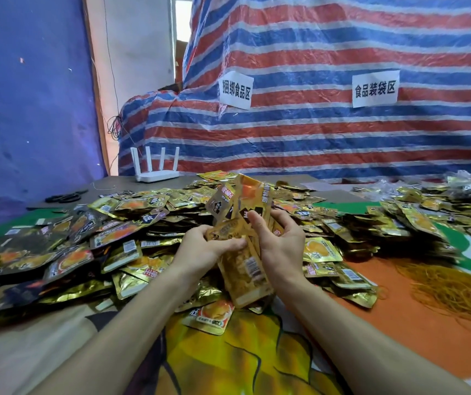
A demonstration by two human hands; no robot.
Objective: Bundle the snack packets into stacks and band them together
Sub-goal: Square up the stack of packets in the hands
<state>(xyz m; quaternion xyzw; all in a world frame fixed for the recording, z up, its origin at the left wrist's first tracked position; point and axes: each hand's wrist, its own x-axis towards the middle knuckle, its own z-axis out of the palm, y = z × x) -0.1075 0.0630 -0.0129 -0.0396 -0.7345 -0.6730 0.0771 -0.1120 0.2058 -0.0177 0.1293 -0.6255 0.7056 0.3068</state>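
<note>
Step in hand: stacking and squaring. Both hands grip one stack of snack packets [247,277], held tilted just above the counter [371,337] at frame centre. The left hand [208,246] pinches it from 9 o'clock and the right hand [278,246] wraps it from 3 o'clock. No band visible on it. The loose packet pile [114,223] spans 9 to 12 o'clock. The rubber bands [450,283] are at 4 o'clock, well apart from the right hand. Next, my read: align edges, hold the stack left-handed, free the right for a band. Slick foil may fan out.
</note>
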